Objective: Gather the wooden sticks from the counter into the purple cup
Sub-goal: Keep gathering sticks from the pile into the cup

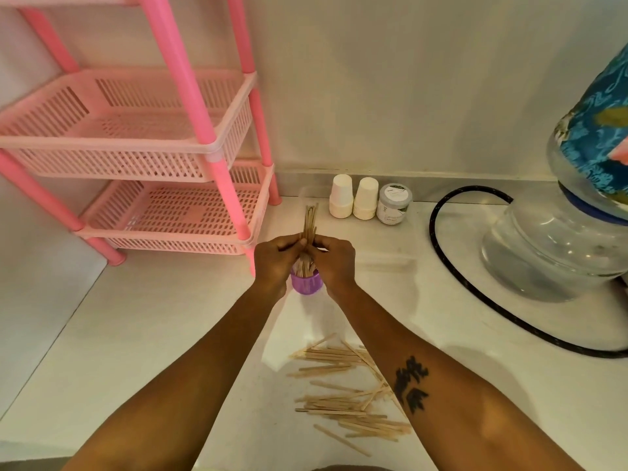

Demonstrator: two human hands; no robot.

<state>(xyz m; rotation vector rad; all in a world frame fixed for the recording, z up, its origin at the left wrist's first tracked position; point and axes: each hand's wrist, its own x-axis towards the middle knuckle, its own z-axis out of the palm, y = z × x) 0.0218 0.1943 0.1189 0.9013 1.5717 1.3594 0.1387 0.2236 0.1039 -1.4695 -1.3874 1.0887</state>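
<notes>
A small purple cup [307, 283] stands on the white counter, partly hidden between my two hands. A bundle of wooden sticks [310, 220] stands upright in it, its tops rising above my fingers. My left hand [276, 260] and my right hand [334, 258] both grip this bundle from either side, just above the cup's rim. Several loose wooden sticks [343, 396] lie scattered on the counter nearer to me, between my forearms and partly under the right one.
A pink plastic basket rack [163, 154] stands at the back left. Two white paper cups [353, 200] and a small jar [394, 203] sit by the wall. A large water bottle [560, 253] and a black hose [452, 266] fill the right side.
</notes>
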